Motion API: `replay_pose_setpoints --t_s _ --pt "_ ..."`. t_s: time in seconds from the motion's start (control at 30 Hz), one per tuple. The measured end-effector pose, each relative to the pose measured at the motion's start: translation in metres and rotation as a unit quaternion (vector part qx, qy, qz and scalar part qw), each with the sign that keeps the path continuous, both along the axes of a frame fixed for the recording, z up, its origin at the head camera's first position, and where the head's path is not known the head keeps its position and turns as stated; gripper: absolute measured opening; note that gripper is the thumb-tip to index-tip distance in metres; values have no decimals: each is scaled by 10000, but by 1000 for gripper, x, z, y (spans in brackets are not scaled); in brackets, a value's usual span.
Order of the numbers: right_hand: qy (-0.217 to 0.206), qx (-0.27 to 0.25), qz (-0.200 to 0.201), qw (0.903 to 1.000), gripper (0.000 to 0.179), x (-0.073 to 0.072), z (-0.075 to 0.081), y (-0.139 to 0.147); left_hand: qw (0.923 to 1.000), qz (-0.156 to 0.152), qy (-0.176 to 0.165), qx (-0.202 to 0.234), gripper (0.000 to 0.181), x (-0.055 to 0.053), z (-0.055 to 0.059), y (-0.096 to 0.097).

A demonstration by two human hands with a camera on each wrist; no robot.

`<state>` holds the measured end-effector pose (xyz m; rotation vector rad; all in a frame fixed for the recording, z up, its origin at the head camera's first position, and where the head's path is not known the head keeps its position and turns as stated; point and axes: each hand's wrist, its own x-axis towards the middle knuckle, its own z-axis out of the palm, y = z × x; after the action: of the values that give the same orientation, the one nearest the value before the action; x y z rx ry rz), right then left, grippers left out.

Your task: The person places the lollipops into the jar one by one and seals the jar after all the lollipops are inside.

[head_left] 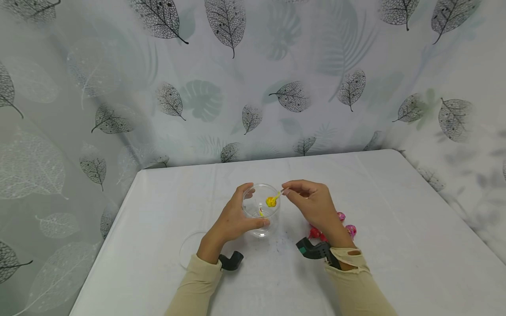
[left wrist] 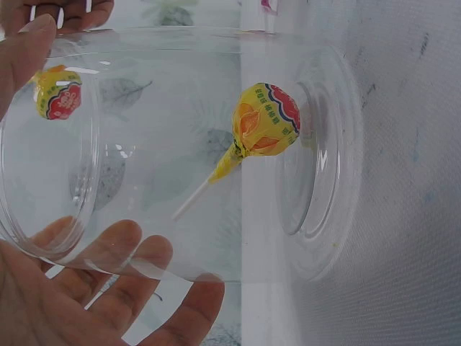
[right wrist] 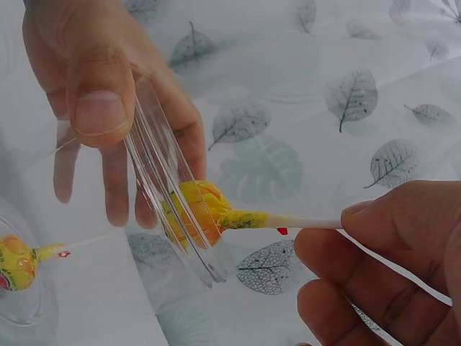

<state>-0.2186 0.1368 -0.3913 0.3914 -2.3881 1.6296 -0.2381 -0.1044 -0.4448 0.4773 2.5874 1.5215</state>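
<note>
My left hand [head_left: 229, 221] grips a clear plastic jar [left wrist: 180, 162] round its side, thumb on the near side and fingers on the far side. The jar's open mouth is tilted toward my right hand [head_left: 316, 204]. Between thumb and forefinger, that hand pinches the white stick of a yellow-wrapped lollipop [right wrist: 198, 213], with the candy end at the jar's rim. Inside the jar, a second yellow lollipop [left wrist: 266, 119] lies near the bottom, its stick toward the mouth. The jar's base is close over the white table.
Red lollipops [head_left: 314, 232] and pink-wrapped ones [head_left: 351, 230] lie on the white table [head_left: 415, 245] beneath and beside my right wrist. A clear round lid [head_left: 180, 252] lies flat by my left forearm. Leaf-patterned cloth [head_left: 253, 87] hangs behind the table.
</note>
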Motion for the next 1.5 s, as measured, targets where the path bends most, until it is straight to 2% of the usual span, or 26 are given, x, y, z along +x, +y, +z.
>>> replay_pose_setpoints --t_s 0.17,0.4,0.7,1.5 --pt "-48 97 -45 9999 14 0 -1 -2 10000 20 5 -26 108 0 0 1" --pt "154 399 -97 9990 15 -1 -5 -5 10000 10 5 -6 109 0 -1 0" --pt "344 495 -37 9982 15 -1 -6 -7 10000 -3 23 19 109 0 -1 0" --pt "364 761 74 9964 14 -2 -8 -9 10000 -34 36 38 108 0 0 0"
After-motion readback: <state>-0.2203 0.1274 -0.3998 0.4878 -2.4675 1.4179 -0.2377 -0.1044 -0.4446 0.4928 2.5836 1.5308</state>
